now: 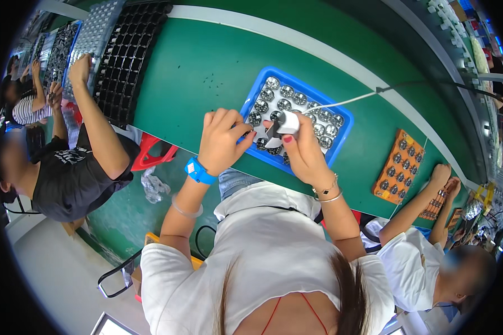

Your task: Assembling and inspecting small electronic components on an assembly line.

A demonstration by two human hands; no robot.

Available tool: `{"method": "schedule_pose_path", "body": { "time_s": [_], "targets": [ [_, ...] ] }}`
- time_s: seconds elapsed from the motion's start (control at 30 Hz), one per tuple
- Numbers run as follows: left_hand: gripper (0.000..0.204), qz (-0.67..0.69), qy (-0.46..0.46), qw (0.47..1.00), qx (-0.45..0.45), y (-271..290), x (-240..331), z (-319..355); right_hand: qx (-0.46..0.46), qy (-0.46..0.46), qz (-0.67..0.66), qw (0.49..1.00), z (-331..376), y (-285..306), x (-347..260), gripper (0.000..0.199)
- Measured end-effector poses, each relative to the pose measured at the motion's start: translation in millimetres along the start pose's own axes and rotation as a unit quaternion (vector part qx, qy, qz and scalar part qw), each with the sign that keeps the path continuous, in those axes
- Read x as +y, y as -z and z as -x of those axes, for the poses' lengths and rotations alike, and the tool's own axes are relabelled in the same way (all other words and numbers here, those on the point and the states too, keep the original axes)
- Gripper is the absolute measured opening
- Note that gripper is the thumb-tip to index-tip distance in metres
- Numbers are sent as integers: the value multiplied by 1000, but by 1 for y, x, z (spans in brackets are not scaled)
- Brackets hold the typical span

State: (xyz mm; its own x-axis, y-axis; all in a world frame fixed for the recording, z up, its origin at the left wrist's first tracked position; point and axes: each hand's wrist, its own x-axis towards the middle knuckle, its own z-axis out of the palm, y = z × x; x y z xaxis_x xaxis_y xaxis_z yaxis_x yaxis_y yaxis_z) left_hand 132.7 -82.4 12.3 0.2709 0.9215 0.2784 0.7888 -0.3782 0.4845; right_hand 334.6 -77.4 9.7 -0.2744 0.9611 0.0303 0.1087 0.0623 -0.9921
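Note:
A blue tray (345,131) with a white insert lies on the green table, holding several round, shiny silver-and-black parts (300,99). My right hand (307,159) is closed around a white corded handheld device (288,121) with a black front end, tilted over the middle of the tray. Its white cable (343,103) runs off to the upper right. At the tray's left rim, my left hand (223,139) has its fingers curled and thumb and fingertips close together. A small dark bit shows at those fingertips, too little to name. The device hides some of the parts.
An orange tray (399,167) of similar round parts lies to the right, near a co-worker's hands (442,177). Black gridded trays (129,64) stand at the left, by another co-worker's arm (98,125). Tiny dark bits (211,81) are scattered on the green table (179,106).

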Motion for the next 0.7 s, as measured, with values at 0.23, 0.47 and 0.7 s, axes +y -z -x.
{"method": "schedule_pose_path", "body": {
  "time_s": [0.23,0.47,0.7],
  "targets": [
    [11,-11,-7,1000,-21,6,3,4,-128,57,252,957,-27,-7,-13,37],
    [15,-10,-69,996,-54,15,-6,-1,-140,52,236,960,-31,-2,-10,35],
    [18,-8,-130,984,-124,18,-21,-6,-77,-37,76,993,-19,33,-5,38]
  ]
}}
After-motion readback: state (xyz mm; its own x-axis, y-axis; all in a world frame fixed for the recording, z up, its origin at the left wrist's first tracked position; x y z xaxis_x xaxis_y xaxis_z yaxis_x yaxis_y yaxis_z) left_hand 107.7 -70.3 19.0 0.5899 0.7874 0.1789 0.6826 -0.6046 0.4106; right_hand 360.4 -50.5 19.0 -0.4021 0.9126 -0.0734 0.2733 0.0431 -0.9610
